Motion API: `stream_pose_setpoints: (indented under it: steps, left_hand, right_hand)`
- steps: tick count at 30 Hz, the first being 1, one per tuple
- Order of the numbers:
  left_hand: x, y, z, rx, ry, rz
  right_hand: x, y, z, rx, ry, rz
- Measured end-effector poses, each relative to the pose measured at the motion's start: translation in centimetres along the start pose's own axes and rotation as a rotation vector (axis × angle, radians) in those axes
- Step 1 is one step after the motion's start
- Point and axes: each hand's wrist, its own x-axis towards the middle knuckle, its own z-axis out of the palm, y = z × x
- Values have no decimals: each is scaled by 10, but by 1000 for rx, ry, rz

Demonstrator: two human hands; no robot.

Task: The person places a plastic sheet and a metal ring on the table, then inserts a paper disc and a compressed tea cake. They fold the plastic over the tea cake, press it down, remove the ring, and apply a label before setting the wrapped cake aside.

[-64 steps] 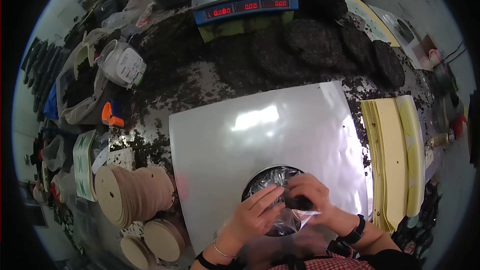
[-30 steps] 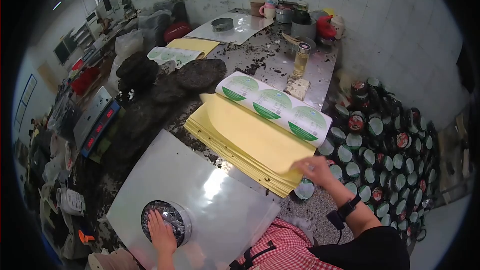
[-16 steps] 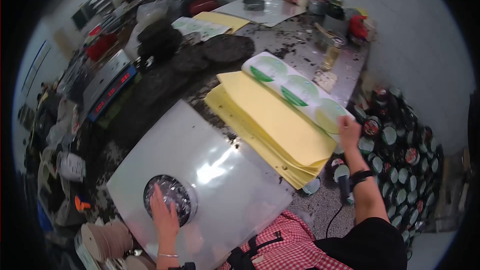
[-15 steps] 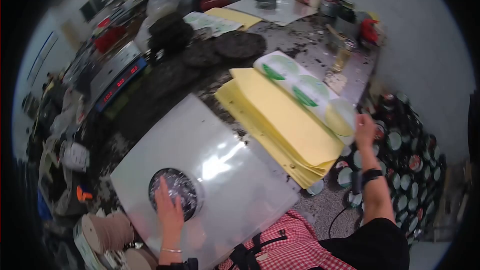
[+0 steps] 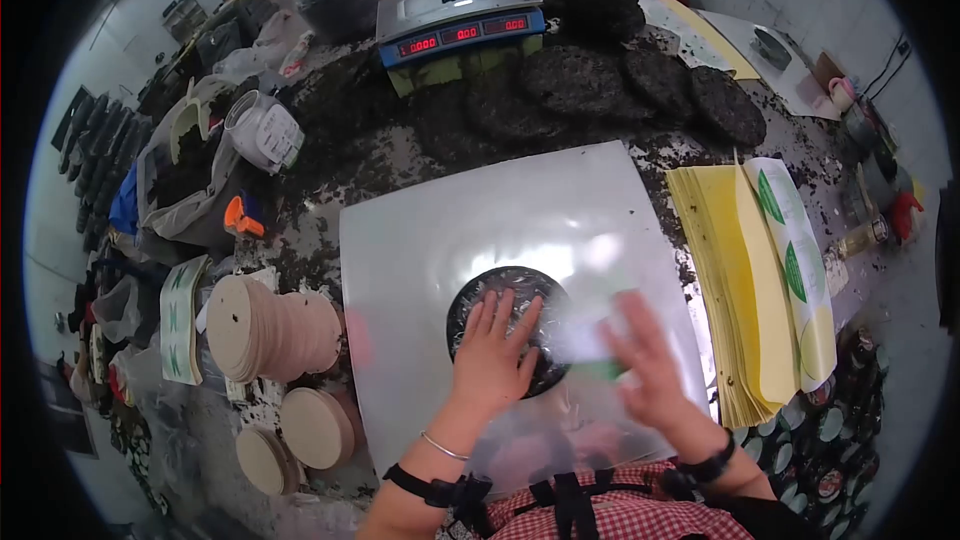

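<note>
A black round ring or mould (image 5: 460,315) with crinkled clear film over its middle lies on the shiny metal plate (image 5: 420,230). My left hand (image 5: 495,350) rests flat on the film, fingers spread. To its right, my right hand (image 5: 645,365) is over the plate, blurred by motion; a faint pale and green smear shows beside its fingers, too blurred to name. At the plate's right lies a stack of yellow sheets (image 5: 725,280), with a white sheet bearing green prints (image 5: 795,270) along its right side.
Behind the plate stand a digital scale (image 5: 460,15) and dark round cakes (image 5: 580,80). Stacks of beige discs (image 5: 270,330), a white jar (image 5: 265,130) and an orange tool (image 5: 243,217) are at the left. A glass bottle (image 5: 862,237) stands at the far right.
The view has swung left. My right hand has come from the edge of the printed sheet to over the plate, near the black ring. My left hand still lies on the film.
</note>
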Motion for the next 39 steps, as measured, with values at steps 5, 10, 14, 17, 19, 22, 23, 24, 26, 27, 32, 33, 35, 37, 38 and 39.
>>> stream_pose_setpoints:
  steps: [5,10,14,17,19,22,23,24,26,27,32,33,35,37,38,39]
  left_hand:
    - [-7,0,4,-650,-30,-193]
    - [-11,0,15,-1798,-51,-549]
    - [-9,-9,13,-949,-56,-207]
    - [-9,-8,-4,-914,-26,-265]
    - [-26,-30,-3,-390,-62,86]
    - [-68,-53,-20,-136,-60,166]
    - [-77,-48,-21,-158,-51,168]
    - [-82,-46,-21,-160,-62,146]
    - [-71,-55,-23,-236,-125,227]
    - [-67,-56,-35,-255,-165,218]
    - [-56,-86,-4,-946,127,-178]
    - [-47,-76,9,-1106,229,-417]
    - [-48,-75,33,-1301,395,-566]
    - [-46,-84,38,-1320,453,-448]
    - [-51,-83,37,-1358,373,-486]
    - [-43,-84,31,-1391,312,-499]
  right_hand:
    - [31,-30,54,-124,-298,13]
    - [54,-49,30,-198,-451,59]
    - [105,-40,12,-60,-543,81]
    - [118,-16,75,-59,-261,-35]
    - [113,-11,91,-124,-305,-57]
    - [115,-13,98,-99,-280,-43]
    - [114,-18,102,-207,-298,-53]
    - [109,-26,106,-310,-329,-75]
    - [104,-38,117,-357,-330,-118]
    - [101,-41,123,-294,-329,-121]
    - [95,-52,133,-237,-271,-118]
    - [89,-62,140,-208,-231,-149]
    - [54,-81,137,-206,-480,-320]
    - [35,-65,109,-86,-585,-442]
    - [26,-61,79,283,-748,-368]
    - [30,-55,61,636,-886,-305]
